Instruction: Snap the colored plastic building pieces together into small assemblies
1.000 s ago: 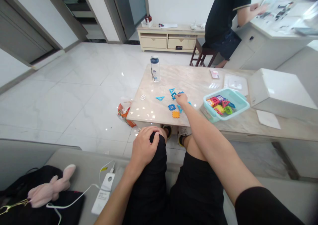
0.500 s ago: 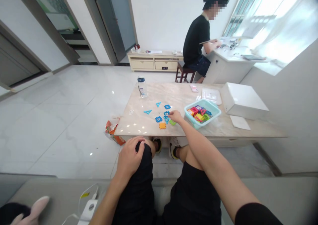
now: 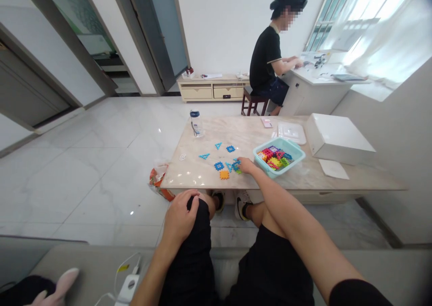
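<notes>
At the far left bottom edge we see a pink soft toy (image 3: 56, 290), cut off by the frame, and a white charger (image 3: 127, 289) with its cable, also partly out of view. Our left hand (image 3: 180, 217) lies flat on the left knee, fingers spread, its grip holding nothing. On the tabletop (image 3: 243, 180) stand a clear bottle (image 3: 196, 123) and several flat blue pieces: a triangle (image 3: 204, 155), a square (image 3: 219, 165), and an orange square (image 3: 224, 174) near the front edge. Our right hand (image 3: 246, 165) rests on a blue piece (image 3: 235, 165); the fingers hide most of it, so we cannot tell whether the grip is closed on it. Just to the right sits a teal bin (image 3: 293, 160) of mixed coloured pieces, too small to tell apart, then a white box (image 3: 337, 138). Behind, another person (image 3: 268, 65) sits at a desk.
</notes>
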Tool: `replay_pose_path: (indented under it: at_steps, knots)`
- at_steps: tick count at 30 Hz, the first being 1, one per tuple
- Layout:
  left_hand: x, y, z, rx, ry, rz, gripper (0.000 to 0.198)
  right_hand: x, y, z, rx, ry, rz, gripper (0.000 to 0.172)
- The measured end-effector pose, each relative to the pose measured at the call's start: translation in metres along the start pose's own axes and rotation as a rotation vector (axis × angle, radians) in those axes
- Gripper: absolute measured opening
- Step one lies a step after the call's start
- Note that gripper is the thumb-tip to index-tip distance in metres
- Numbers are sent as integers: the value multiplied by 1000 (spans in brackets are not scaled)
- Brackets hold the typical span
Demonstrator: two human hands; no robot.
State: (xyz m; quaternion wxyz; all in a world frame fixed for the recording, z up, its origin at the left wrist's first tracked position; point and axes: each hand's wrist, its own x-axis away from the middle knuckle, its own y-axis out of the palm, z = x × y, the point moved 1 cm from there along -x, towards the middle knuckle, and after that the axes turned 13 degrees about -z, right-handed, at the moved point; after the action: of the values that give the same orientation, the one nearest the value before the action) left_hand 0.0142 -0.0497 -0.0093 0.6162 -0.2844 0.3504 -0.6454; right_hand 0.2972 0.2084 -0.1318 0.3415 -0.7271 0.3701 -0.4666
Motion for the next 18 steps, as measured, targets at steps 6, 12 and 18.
replay_pose_path:
  at_steps: [6, 12, 18]
  knots:
    - [0, 0, 0, 4, 2, 1, 28, 4, -4, -4, 38, -6, -10, 52]
    - [0, 0, -2, 10, -8, 11, 29, 11, -6, -16, 71, -19, -16, 38]
    - [1, -1, -2, 8, -11, 4, 29, 8, -5, -35, 52, -44, -26, 36]
